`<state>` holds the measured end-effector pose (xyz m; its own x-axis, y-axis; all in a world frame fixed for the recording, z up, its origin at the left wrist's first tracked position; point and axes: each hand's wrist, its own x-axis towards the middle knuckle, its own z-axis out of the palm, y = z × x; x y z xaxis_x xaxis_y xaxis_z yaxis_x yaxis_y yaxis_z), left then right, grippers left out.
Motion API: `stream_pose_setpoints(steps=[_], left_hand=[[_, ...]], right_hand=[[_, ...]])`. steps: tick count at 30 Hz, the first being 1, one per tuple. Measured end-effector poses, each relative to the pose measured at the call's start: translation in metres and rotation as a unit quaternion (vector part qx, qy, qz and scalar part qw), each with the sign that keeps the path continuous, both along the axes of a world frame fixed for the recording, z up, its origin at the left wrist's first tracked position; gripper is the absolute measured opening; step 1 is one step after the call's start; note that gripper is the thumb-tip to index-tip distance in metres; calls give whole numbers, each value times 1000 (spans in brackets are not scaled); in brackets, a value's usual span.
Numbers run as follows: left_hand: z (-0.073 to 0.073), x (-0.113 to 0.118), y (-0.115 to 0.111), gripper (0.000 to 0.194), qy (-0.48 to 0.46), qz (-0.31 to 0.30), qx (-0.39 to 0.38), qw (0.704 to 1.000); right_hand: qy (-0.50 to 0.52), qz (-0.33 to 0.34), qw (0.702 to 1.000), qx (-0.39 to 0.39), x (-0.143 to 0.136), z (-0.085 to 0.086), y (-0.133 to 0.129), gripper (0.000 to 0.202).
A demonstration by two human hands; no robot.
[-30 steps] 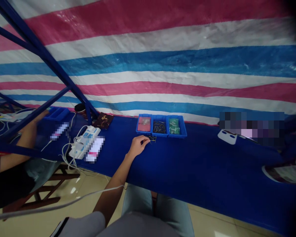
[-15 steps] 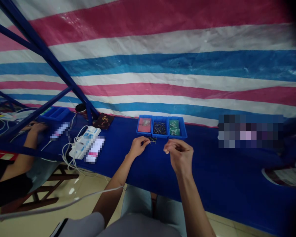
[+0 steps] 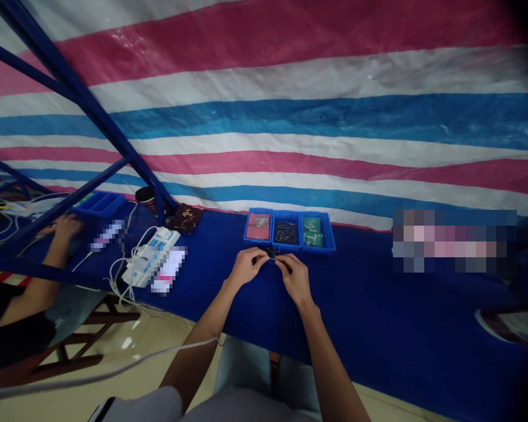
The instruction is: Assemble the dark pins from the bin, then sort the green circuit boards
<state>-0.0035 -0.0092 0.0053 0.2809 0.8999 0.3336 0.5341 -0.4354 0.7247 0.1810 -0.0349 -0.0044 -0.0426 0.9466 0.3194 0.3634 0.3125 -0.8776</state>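
Observation:
My left hand (image 3: 247, 267) and my right hand (image 3: 296, 278) meet low over the blue table, just in front of the blue bins. Both are closed in a pinch with fingertips almost touching. A thin, pale sliver of something shows between them, too small to name. Right behind the fingertips lies a small heap of dark, screw-like pieces (image 3: 271, 251), partly hidden by my hands. The left bin (image 3: 257, 240) holds a pink piece with a clear packet. Many thin metal screws (image 3: 286, 231) fill the middle bin. Green packets (image 3: 311, 230) lie in the right bin.
On the left are a white power strip (image 3: 152, 258) with cables, a phone (image 3: 169, 269) and a dark printed packet (image 3: 185, 218). Another person's hand (image 3: 67, 226) works beyond the blue frame post (image 3: 114, 140). A striped sheet (image 3: 290, 123) hangs behind the table.
My right hand has moved left and slightly down from beside the bins, and its fingertips now meet those of my left hand. My left hand has hardly moved.

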Motion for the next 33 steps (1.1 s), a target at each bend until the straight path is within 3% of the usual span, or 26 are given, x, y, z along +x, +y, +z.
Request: stream_pose_setpoints(steps=[12,19,23,28,33], left_hand=[[3,1,-2,26,25,-54,6,998],[-1,2,-3,27,7,-52,38,998],[-3,1,-1,27,1,-41,52,998],[9,2,7,27,33,-41,67,996],[16,9,17,24,54,-79,84,992]], right_hand=[[-19,8,1000,9,0,-5,-1,23],[-71,-42,997,10,1,-3,-2,24],[-87,-2,996,28,8,4,9,25],[-58,62,993,77,12,8,25,21],[-66,26,991,115,16,-1,20,18]])
